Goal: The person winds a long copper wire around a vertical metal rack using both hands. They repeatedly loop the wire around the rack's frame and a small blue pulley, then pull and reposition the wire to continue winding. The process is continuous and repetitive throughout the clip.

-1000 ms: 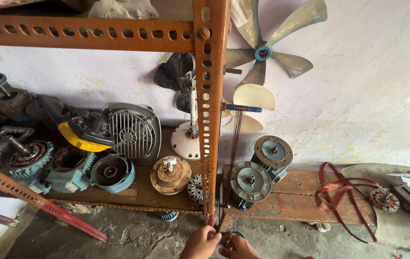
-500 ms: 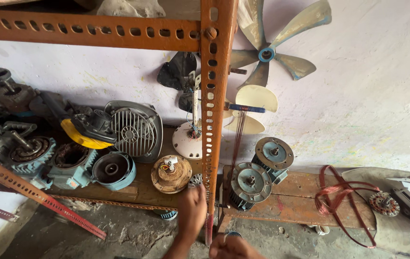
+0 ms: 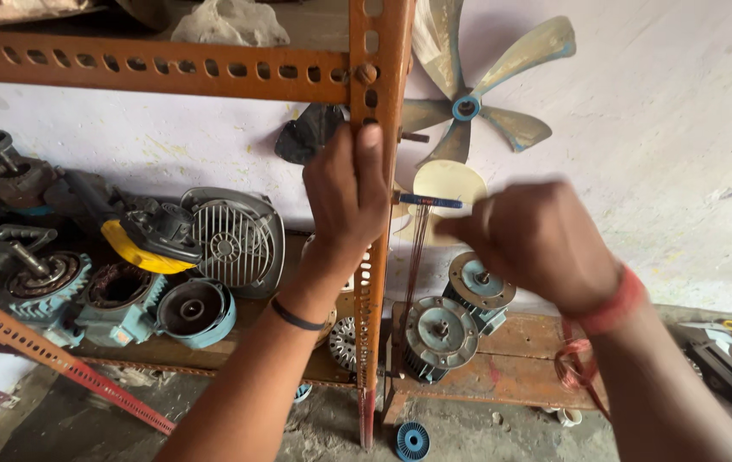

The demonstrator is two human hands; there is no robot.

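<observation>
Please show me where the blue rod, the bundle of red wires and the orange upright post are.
blue rod (image 3: 428,201), head view, middle of the rod.
bundle of red wires (image 3: 416,252), head view, strands hanging under the rod.
orange upright post (image 3: 380,64), head view, upper part of the post.

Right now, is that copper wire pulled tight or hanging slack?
Tight: the copper wire runs in straight strands down from the blue rod by the right hand.

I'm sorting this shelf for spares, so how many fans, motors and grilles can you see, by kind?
Propeller fan blades on the wall: 1
Round motors with grey end plates right of the rack post: 2
Teal motor housings on the left shelf: 3
Grey slatted grille covers: 1
Total: 7
</observation>
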